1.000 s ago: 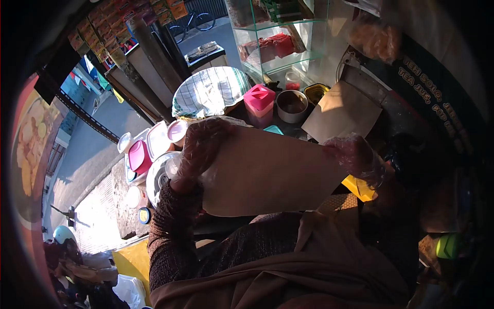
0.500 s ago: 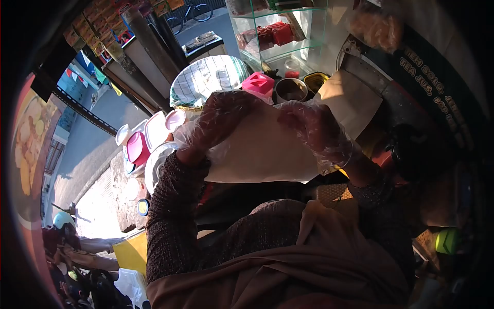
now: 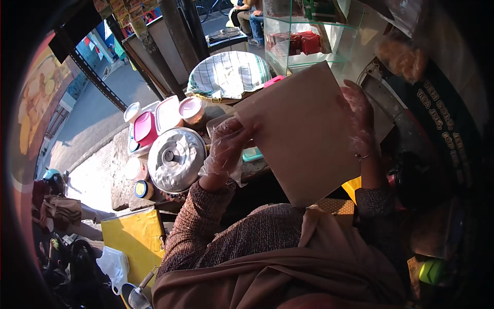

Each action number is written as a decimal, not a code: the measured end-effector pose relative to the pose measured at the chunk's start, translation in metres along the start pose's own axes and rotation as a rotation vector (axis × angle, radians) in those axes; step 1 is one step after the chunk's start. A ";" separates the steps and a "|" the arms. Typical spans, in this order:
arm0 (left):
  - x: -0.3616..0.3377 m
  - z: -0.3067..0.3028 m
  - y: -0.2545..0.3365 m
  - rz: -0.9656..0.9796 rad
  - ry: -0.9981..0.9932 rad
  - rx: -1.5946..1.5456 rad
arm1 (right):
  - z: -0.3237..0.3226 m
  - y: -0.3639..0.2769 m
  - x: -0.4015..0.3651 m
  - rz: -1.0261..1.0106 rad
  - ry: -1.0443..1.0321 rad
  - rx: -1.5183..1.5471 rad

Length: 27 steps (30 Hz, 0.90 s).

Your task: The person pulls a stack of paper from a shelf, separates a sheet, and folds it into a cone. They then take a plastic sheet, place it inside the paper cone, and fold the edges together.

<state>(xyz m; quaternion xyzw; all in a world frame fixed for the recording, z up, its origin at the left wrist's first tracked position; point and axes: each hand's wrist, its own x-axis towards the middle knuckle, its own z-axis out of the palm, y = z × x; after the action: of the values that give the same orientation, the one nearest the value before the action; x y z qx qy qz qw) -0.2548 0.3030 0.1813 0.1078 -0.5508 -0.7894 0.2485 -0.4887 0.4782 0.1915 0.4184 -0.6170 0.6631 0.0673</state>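
A large sheet of brown paper [image 3: 306,136] is held up, tilted, in front of my body. My left hand [image 3: 226,147], in a clear plastic glove, pinches its left edge between thumb and fingers. My right hand [image 3: 358,116], gloved too, is upright against the right edge of the sheet, with its fingers stretched and partly behind the paper. Beyond the sheet stands a basket covered with a checked cloth [image 3: 229,74]. Left of my left hand is a round metal lid [image 3: 176,159].
Pink-lidded tubs [image 3: 145,127] stand at the left. A glass case [image 3: 309,44] with red packets is at the back. More brown paper [image 3: 381,121] lies right of my right hand. A yellow board [image 3: 133,239] is at lower left. People sit beyond the stall.
The sheet has turned to a steeper tilt. My left hand has moved down; my right hand has shifted right and its fingers have opened. The view has shifted, showing more of the metal lid.
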 end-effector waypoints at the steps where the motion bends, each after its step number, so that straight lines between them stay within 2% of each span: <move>1: 0.006 -0.003 -0.010 0.062 0.011 0.034 | 0.009 -0.014 0.001 -0.269 0.029 -0.431; 2: 0.012 -0.008 -0.022 0.119 0.018 0.070 | 0.020 -0.030 -0.001 -0.533 0.064 -0.863; 3: 0.021 -0.022 -0.037 0.454 -0.109 0.371 | 0.034 -0.041 -0.009 -0.501 -0.042 -0.684; 4: 0.019 -0.012 -0.029 0.455 -0.115 0.372 | 0.049 -0.051 -0.019 -0.464 -0.142 -0.504; 6: 0.013 0.020 -0.007 0.438 -0.156 0.350 | 0.074 -0.072 -0.037 -0.227 -0.209 -0.228; 7: 0.018 0.023 -0.018 0.346 -0.163 0.148 | 0.081 -0.072 -0.037 -0.227 -0.199 -0.230; 8: 0.019 0.026 -0.025 0.345 -0.172 0.149 | 0.086 -0.070 -0.038 -0.194 -0.164 -0.150; 10: 0.017 0.040 -0.018 0.737 -0.229 0.234 | 0.086 -0.070 -0.036 -0.170 -0.126 -0.077; 11: 0.014 0.044 -0.004 0.537 -0.220 0.437 | 0.084 -0.070 -0.035 -0.143 -0.130 -0.052; 12: 0.014 0.041 -0.006 0.543 -0.224 0.437 | 0.083 -0.071 -0.034 -0.115 -0.136 -0.025; 14: 0.014 0.034 -0.013 0.281 -0.231 -0.042 | 0.081 -0.066 -0.034 -0.157 -0.152 -0.021; 16: 0.010 0.044 -0.001 0.294 -0.148 0.003 | 0.082 -0.066 -0.036 -0.195 -0.173 -0.014; 18: 0.012 0.042 0.002 0.511 -0.143 0.380 | 0.082 -0.069 -0.037 -0.193 -0.146 -0.101; 19: 0.012 0.043 0.002 0.512 -0.137 0.383 | 0.083 -0.069 -0.037 -0.194 -0.150 -0.096; 21: 0.013 0.047 -0.001 0.722 -0.053 0.444 | 0.085 -0.067 -0.037 -0.345 -0.128 -0.253; 22: 0.014 0.047 -0.002 0.721 -0.048 0.446 | 0.086 -0.067 -0.036 -0.345 -0.131 -0.250; 24: 0.018 0.046 -0.004 0.502 -0.051 0.191 | 0.086 -0.067 -0.034 -0.384 -0.122 -0.262; 27: 0.022 0.035 -0.005 0.516 -0.013 0.265 | 0.080 -0.061 -0.025 -0.382 -0.104 -0.278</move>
<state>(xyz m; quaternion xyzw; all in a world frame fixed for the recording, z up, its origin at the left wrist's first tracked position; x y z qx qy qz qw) -0.2909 0.3218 0.1920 -0.0094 -0.6600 -0.6219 0.4214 -0.3982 0.4323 0.2132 0.5478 -0.6148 0.5245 0.2166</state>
